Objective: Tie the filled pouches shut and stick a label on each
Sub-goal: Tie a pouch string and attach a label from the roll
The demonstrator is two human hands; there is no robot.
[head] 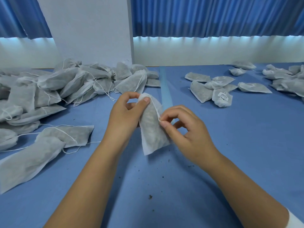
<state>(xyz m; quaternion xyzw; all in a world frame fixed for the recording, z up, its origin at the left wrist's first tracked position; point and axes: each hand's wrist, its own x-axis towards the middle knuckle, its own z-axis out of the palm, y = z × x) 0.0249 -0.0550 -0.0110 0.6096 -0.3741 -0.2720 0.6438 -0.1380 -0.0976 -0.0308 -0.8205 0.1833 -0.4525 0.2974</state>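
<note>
A filled white fabric pouch (152, 129) stands upright above the blue table (164, 186), between my two hands. My left hand (125, 112) pinches the gathered top of the pouch with thumb and fingers. A thin white drawstring (155, 108) runs from the pouch's top down to my right hand (184, 125), which pinches its end between thumb and forefinger. A pile of loose-stringed pouches (49, 89) lies at the left. At the right lie tied pouches (213, 88), one showing a white label (223, 94).
A pale blue strip (165, 86) runs across the table behind my hands. More pouches (286, 79) lie at the far right. Dark crumbs (150, 196) dot the table near me. Blue curtains (213, 15) and a white wall stand behind.
</note>
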